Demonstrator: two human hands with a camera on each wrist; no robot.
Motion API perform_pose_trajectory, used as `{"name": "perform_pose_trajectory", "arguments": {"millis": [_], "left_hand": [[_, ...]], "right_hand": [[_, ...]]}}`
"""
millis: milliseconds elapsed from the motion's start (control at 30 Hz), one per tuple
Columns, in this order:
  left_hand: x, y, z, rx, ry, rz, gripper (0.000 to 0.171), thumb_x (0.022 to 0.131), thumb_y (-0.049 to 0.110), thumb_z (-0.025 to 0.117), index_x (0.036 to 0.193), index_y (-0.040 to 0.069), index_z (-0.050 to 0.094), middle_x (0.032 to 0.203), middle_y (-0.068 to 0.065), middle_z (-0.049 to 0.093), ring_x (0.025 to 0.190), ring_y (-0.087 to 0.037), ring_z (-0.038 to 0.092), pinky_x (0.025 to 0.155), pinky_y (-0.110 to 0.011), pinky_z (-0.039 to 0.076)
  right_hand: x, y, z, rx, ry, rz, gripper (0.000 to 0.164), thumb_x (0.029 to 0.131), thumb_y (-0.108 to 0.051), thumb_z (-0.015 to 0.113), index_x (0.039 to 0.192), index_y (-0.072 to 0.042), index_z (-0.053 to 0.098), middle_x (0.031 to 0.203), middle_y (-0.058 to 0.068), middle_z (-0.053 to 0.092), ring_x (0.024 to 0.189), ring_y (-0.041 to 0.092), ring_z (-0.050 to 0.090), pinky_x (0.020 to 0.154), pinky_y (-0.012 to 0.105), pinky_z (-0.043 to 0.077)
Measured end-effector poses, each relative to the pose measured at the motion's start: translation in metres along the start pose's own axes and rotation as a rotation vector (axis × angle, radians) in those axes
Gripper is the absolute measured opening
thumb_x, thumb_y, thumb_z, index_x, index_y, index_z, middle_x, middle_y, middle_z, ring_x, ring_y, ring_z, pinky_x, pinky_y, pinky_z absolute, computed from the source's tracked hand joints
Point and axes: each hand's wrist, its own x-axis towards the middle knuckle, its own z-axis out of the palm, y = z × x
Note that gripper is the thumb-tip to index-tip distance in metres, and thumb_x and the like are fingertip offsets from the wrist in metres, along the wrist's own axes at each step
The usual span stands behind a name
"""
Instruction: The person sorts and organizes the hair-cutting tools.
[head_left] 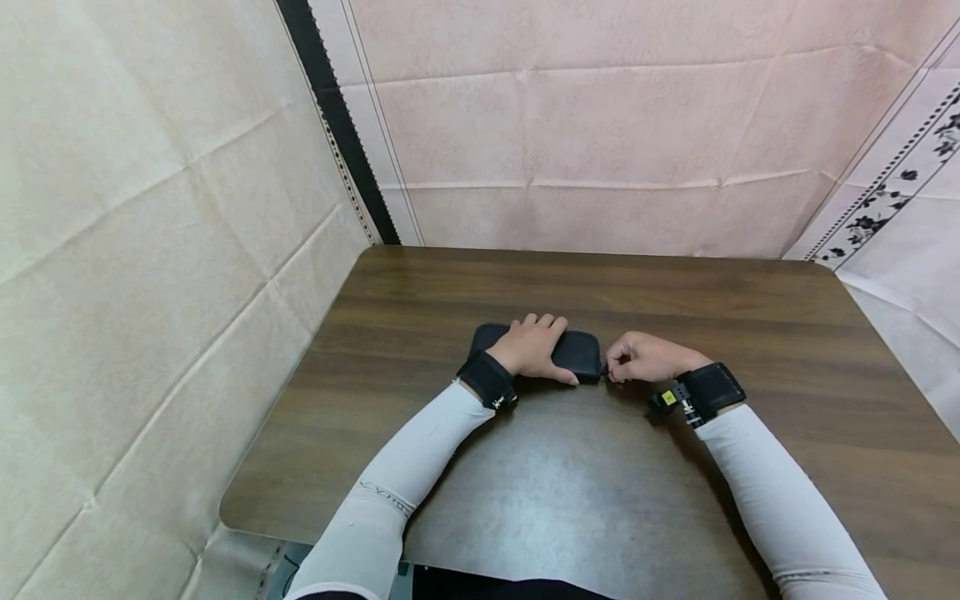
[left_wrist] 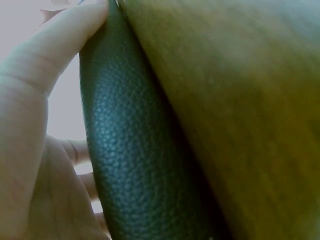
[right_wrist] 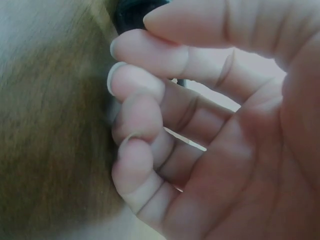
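A black, rounded-corner leather pouch [head_left: 577, 354], shaped like a long wallet, lies on the wooden table. Across its top rests my left hand [head_left: 531, 348], with fingers extended over the far edge and the thumb along the near edge. Up close in the left wrist view, the pouch's pebbled leather side [left_wrist: 130, 145] runs past the thumb. At the pouch's right end, my right hand [head_left: 651, 357] pinches a small dark tab [head_left: 604, 372] between thumb and index finger. In the right wrist view, the other fingers are curled in, and the fingertips mostly hide the tab.
The brown wooden table [head_left: 375, 358] extends around both hands, with rounded corners at the back. Pale cloth hangs [head_left: 600, 133] behind it and on the left side [head_left: 150, 250]. Each wrist wears a black band [head_left: 712, 390] with a small camera.
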Motion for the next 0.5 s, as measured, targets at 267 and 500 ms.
{"name": "perform_pose_trajectory", "arguments": {"millis": [267,500], "left_hand": [[-0.0001,0.0001,-0.0002,-0.007,-0.003,0.000,0.106,0.079,0.082,0.067,0.159,0.019,0.036,0.159,-0.006,0.046,0.140,-0.032,0.047,0.113,-0.055,0.042],[0.0004,0.0000,-0.0002,-0.009,-0.003,0.000,0.105,0.079,0.081,0.068,0.158,0.018,0.037,0.158,-0.006,0.047,0.139,-0.032,0.047,0.112,-0.055,0.043]], "right_hand": [[0.0006,0.0017,0.0000,0.007,0.012,-0.009,0.029,0.095,0.000,0.066,0.068,-0.009,0.060,0.070,0.000,0.057,0.056,0.007,0.047,0.059,0.023,0.041],[-0.0003,0.0020,-0.0004,0.022,0.010,-0.011,0.029,0.096,0.001,0.064,0.068,-0.007,0.058,0.070,-0.005,0.054,0.054,0.005,0.044,0.057,0.022,0.040]]}}
